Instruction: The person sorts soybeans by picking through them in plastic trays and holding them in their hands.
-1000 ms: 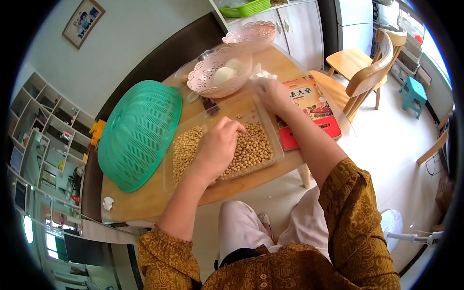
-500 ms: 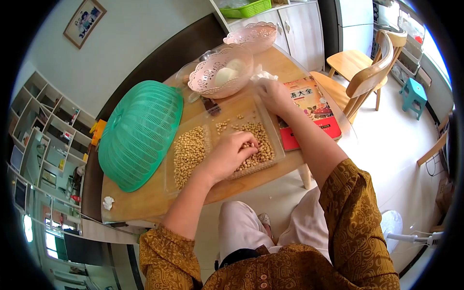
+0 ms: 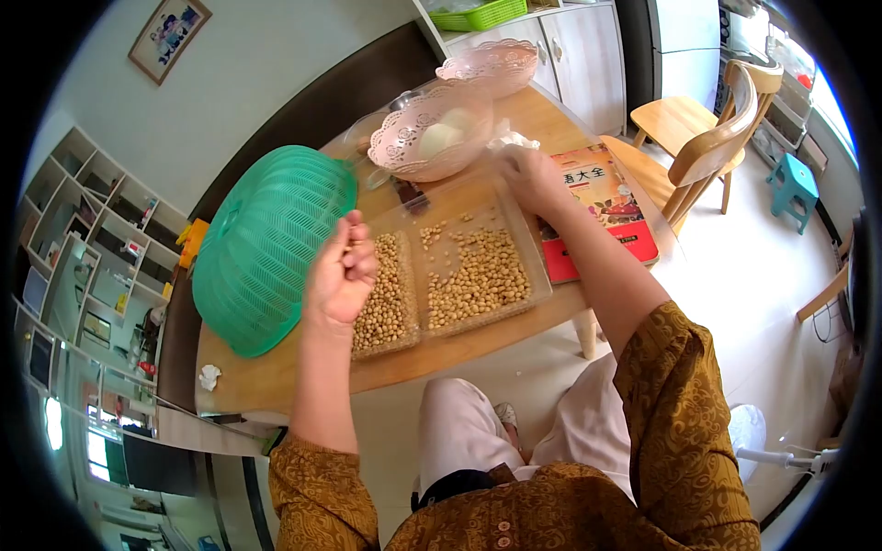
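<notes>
Beans (image 3: 478,280) lie in a clear tray (image 3: 416,285) on the wooden desk (image 3: 266,386). The tray has two parts, and there are beans in both. In the right part, most beans sit in a big patch near the front, with a few spread out behind it. The person's left hand (image 3: 342,271) is up over the left edge of the tray, near the big green cover (image 3: 271,248). Its grip is partly curled, and I cannot tell if any beans are in it. The right hand (image 3: 528,179) is at the far right corner of the tray. Its fingers are bent, but I cannot see what its grip has hold of. A book (image 3: 606,197) lies just beside the tray. Behind the tray is a pink basket (image 3: 395,147) with white things (image 3: 439,140) inside.
</notes>
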A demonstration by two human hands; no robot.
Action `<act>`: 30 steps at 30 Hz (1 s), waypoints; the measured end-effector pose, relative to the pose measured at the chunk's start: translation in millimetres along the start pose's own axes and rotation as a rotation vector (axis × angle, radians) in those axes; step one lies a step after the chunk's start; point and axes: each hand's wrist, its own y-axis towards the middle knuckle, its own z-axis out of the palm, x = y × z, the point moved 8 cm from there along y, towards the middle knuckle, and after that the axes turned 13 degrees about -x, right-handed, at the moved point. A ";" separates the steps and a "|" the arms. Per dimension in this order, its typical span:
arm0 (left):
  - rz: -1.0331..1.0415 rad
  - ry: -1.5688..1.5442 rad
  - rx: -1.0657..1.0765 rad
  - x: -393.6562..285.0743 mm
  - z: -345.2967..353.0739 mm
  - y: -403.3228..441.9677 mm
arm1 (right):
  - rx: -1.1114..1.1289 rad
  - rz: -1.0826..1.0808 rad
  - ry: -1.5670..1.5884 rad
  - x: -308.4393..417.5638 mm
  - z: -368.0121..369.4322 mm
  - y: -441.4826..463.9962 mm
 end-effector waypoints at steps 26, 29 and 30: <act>0.738 0.340 -0.324 -55.8 -66.1 -36.7 | 0.000 -0.001 -0.018 1.7 -2.2 0.4; 0.738 0.313 -0.304 -54.7 -63.7 -36.3 | -0.003 -0.012 -0.006 2.1 -2.4 0.5; 0.734 0.287 -0.308 -54.8 -63.9 -36.2 | 0.000 -0.014 -0.006 1.6 -1.7 0.8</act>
